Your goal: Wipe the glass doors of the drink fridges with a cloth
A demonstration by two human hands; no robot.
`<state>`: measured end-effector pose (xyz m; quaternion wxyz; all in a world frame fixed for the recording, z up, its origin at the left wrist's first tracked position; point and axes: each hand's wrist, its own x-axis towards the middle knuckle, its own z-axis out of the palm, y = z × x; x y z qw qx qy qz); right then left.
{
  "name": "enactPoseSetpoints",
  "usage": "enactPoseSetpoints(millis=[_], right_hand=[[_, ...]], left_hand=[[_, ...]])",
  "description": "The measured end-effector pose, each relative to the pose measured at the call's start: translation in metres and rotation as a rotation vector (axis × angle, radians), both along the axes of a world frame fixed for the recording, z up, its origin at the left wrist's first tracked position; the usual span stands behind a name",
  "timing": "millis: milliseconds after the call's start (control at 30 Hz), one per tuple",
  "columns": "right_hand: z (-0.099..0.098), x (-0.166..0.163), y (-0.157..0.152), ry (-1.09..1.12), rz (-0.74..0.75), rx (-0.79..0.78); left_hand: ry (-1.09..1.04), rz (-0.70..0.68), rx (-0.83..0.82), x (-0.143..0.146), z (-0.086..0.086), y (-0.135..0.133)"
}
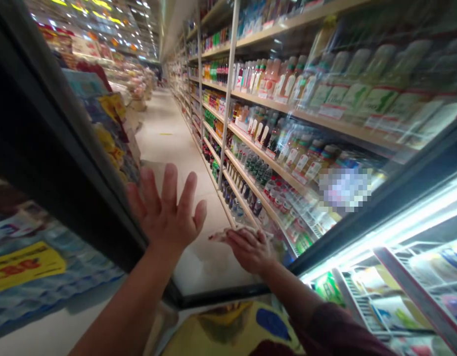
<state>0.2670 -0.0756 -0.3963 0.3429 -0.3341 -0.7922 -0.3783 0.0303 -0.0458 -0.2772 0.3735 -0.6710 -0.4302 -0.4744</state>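
A glass door with a black frame point(224, 294) stands open in front of me, and the aisle shows through its pane. My left hand point(169, 217) is spread flat at the glass near the left frame edge, fingers apart, holding nothing. Low on the pane, my right hand point(251, 249) presses a light-coloured cloth point(219, 236) to the glass. The fingers lie over the cloth, and part of it is hidden beneath them.
Shelves of bottled drinks point(267, 131) run along the aisle on the right. A lit cooler with packaged goods point(389, 311) is at the lower right. Stacked packs with a yellow price sign point(26, 267) stand at the left. Pale floor point(165, 116) stretches ahead.
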Motion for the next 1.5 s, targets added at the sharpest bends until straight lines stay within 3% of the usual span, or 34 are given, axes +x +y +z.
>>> enactPoseSetpoints(millis=[100,167,233,300,433,500,567,700,767,867,933,1033,1100,1167,1233,1300,1367,1500], right_hand=[[0.042,0.033,0.002,0.137,-0.122,0.006],[0.077,0.052,0.007,0.320,-0.233,0.094],[0.097,0.056,0.012,0.444,-0.301,0.173],[0.090,0.044,0.014,0.470,-0.322,0.196],[0.026,0.007,0.008,0.248,-0.177,0.104],[0.008,0.002,0.002,0.078,-0.070,0.043],[0.015,0.009,0.000,0.043,-0.058,0.007],[0.071,0.028,0.005,0.317,-0.239,0.068],[0.083,0.022,0.008,0.405,-0.291,0.120],[0.061,-0.006,0.006,0.347,-0.228,0.120],[0.035,-0.029,0.003,0.274,-0.144,0.001],[0.017,-0.055,-0.005,0.340,-0.111,-0.112],[0.023,-0.063,-0.011,0.392,-0.046,-0.172],[0.036,-0.063,-0.014,0.396,0.112,-0.224],[0.050,-0.055,-0.016,0.374,0.260,-0.247],[0.061,-0.039,-0.017,0.385,0.323,-0.197],[0.066,-0.017,-0.017,0.458,0.236,-0.077],[0.058,0.027,-0.009,0.463,-0.226,0.085]], left_hand=[[0.012,-0.016,0.018,0.001,0.001,0.003],[0.001,-0.015,0.024,0.003,0.003,0.005],[0.001,-0.003,0.039,0.004,0.004,0.006],[0.013,0.008,0.070,0.005,0.006,0.006],[0.001,-0.005,0.076,0.004,0.005,0.007],[-0.050,-0.040,0.013,0.003,0.003,0.008],[-0.093,-0.065,-0.052,0.002,0.001,0.009],[-0.070,-0.016,-0.033,0.005,0.001,0.005],[-0.036,0.005,0.032,0.007,0.003,0.003],[0.007,0.028,0.120,0.006,0.007,0.001],[0.018,0.043,0.125,0.004,0.006,0.001],[-0.021,-0.060,0.139,0.004,-0.004,-0.004],[0.010,-0.258,0.116,0.011,-0.019,-0.013],[0.125,-0.444,0.041,0.023,-0.036,-0.023],[0.201,-0.523,-0.038,0.035,-0.050,-0.031],[0.162,-0.489,-0.075,0.042,-0.059,-0.034],[0.142,-0.363,-0.097,0.043,-0.061,-0.032],[0.131,-0.086,-0.082,0.040,-0.050,-0.030]])
